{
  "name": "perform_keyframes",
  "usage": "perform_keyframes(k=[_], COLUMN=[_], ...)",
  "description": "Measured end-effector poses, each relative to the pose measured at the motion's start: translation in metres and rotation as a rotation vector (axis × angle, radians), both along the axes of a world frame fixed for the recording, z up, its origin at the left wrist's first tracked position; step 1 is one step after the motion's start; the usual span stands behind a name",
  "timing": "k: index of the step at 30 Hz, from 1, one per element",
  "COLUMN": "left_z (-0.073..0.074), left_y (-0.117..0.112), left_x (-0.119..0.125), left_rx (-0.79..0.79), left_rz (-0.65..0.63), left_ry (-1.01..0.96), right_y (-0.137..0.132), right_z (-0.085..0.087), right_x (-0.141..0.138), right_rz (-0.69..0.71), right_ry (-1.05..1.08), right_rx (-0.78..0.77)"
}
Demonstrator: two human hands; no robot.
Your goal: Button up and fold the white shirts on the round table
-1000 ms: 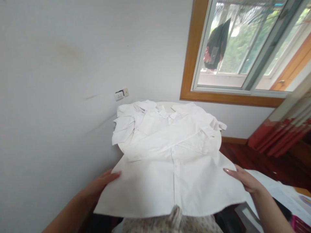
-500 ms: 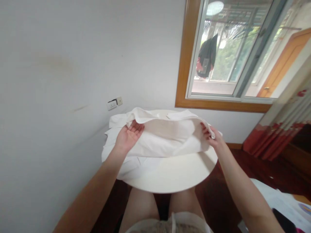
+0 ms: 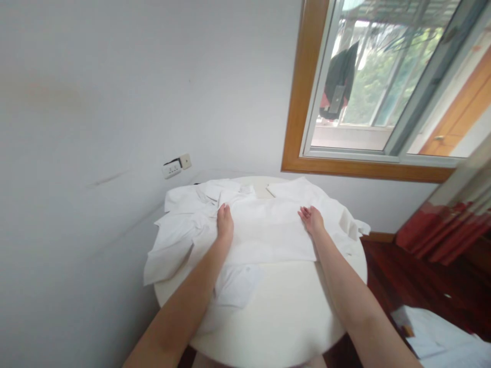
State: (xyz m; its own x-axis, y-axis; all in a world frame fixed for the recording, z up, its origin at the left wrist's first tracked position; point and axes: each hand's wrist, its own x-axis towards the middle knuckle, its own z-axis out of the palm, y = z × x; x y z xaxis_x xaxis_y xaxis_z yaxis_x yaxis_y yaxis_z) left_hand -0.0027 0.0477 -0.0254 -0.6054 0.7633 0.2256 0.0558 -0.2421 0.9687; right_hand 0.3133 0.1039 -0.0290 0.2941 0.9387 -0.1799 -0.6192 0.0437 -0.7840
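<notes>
**Both palms flat on the folded white shirt**

Left hand is down on the white shirt, fingers together and stretched out flat, pointing away toward the wall; no grip here at all, the hand is fully open and simply pressing on the cloth. Right hand mirrors it on the other side of the fold, fingers spread a little, palm down, also wide open and holding nothing. The two hands sit well apart, with a smooth band of folded fabric between them.

The shirt lies on the far half of the round white surface, its lower part doubled up so that a straight folded edge runs across just below the wrists. A sleeve trails off to the left and hangs over the rim of the surface. Another loose piece of the shirt pokes out from under the fold near the left forearm. On the right, the cloth bunches up near the surface's edge. The collar end sits at the back, close to the wall.

Behind the surface, a wall socket is fixed to the pale wall. Upper right, a wood-framed window with a dark garment hanging outside it. A red curtain stands at the right edge, dark wooden floor beneath it.
</notes>
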Motion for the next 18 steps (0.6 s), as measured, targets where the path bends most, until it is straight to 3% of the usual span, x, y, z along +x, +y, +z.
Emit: perform_keyframes(k=[2, 4, 6, 9, 13, 16, 18], left_z=[-0.004, 0.000, 0.010, 0.022, 0.013, -0.006, -0.015], left_y=[-0.005, -0.012, -0.017, -0.015, 0.001, 0.009, 0.011], left_x=[0.006, 0.015, 0.028, 0.050, 0.064, 0.059, 0.054], left_rx=[0.013, 0.024, 0.032, -0.020, -0.139, -0.232, -0.274], left_rz=[0.088, 0.141, 0.101, -0.062, -0.269, -0.277, -0.257], left_ry=[0.326, 0.674, 0.934, 1.233, 1.460, 1.458, 1.440], right_y=[0.001, -0.001, -0.008, -0.025, -0.047, -0.054, -0.055], right_z=[-0.004, -0.002, 0.003, 0.012, 0.010, 0.002, -0.002], right_x=[-0.002, -0.008, -0.021, -0.056, -0.104, -0.117, -0.116], right_rz=[-0.070, -0.117, -0.115, 0.008, 0.252, 0.381, 0.393], right_ry=[-0.074, -0.333, -0.808, -1.483, -1.895, -2.000, -2.031], right_rx=[0.019, 0.089, 0.223, 0.403, 0.372, 0.288, 0.283])
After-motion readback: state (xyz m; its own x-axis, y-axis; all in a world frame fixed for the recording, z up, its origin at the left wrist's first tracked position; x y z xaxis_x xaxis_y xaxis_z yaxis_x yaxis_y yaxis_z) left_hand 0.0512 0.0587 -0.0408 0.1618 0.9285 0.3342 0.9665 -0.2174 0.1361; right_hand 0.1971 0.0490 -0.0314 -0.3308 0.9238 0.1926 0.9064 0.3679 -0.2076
